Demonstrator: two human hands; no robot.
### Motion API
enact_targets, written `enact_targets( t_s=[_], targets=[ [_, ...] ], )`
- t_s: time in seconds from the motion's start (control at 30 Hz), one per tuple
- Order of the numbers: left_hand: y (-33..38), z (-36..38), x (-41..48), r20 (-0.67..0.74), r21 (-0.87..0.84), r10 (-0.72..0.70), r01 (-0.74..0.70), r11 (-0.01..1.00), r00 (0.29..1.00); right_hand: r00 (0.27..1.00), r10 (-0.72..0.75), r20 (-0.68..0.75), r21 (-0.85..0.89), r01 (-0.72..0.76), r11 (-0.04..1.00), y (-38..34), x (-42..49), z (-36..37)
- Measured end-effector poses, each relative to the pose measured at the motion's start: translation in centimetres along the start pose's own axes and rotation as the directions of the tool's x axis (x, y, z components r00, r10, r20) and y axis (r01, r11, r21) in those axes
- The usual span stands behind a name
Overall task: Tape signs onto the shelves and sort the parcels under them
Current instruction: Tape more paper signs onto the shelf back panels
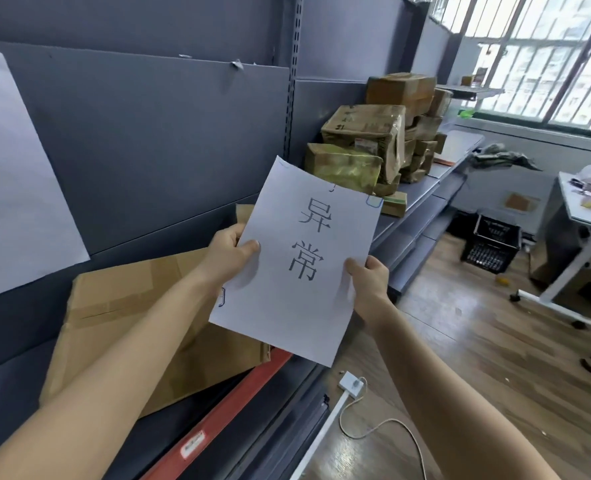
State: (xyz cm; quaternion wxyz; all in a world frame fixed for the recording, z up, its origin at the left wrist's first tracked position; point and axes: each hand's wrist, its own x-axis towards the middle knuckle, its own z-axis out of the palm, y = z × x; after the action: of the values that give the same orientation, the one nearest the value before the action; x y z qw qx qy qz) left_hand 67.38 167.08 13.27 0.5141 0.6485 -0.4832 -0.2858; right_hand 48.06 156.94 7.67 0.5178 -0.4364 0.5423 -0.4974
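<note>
The sign (304, 258), a white sheet printed with two large dark characters, is held in the air at the centre of the frame, tilted so its top leans toward the upper right, in front of the grey shelf back panel (148, 150). The left hand (230, 254) pinches the sheet's left edge, thumb on the printed face and fingers behind, with the bare forearm stretching up from the lower left corner. The right hand (368, 280) clamps the right edge the same way, thumb on front, its forearm rising from the bottom right. Small pieces of tape (374, 201) sit at the sheet's corners. A flattened cardboard box (131, 306) leans on the shelf below and behind the sheet. Another sign (13, 174) is already fixed to the panel at the left edge. Stacked parcels (377, 140) rest on the shelf at upper centre-right.
</note>
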Motion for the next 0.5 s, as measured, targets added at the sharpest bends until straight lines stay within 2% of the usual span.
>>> enact_targets(
  t_s=[0.13,0.2,0.27,0.37,0.43,0.5],
  targets=[
    [-0.9,0.3,2.4,-0.13,-0.045,-0.012,0.006,0.999,0.991,0.997,-0.083,0.005,-0.002,0.083,0.997,-0.5,3.9,2.0],
    [-1.8,0.2,3.8,-0.192,-0.06,-0.04,0.029,0.998,0.981,0.99,-0.13,0.054,0.047,0.128,0.991,-1.0,6.2,3.0],
    [-2.8,0.2,5.3,-0.266,-0.004,-0.078,0.08,0.997,0.961,0.978,-0.175,0.116,0.086,0.166,0.982,-1.6,8.7,3.9],
    [-4.7,0.1,7.1,-0.403,0.271,-0.094,0.217,0.938,0.91,0.96,-0.2,0.197,0.12,0.179,0.977,-2.6,12.3,4.9],
    [-6.5,-0.1,8.0,-0.426,0.468,-0.082,0.297,0.832,0.901,0.946,-0.205,0.25,0.126,0.179,0.976,-3.4,14.6,5.3],
    [-8.3,0.0,8.6,-0.418,0.574,-0.101,0.349,0.741,0.903,0.936,-0.202,0.288,0.144,0.167,0.975,-4.3,16.6,5.7]
  ],
)
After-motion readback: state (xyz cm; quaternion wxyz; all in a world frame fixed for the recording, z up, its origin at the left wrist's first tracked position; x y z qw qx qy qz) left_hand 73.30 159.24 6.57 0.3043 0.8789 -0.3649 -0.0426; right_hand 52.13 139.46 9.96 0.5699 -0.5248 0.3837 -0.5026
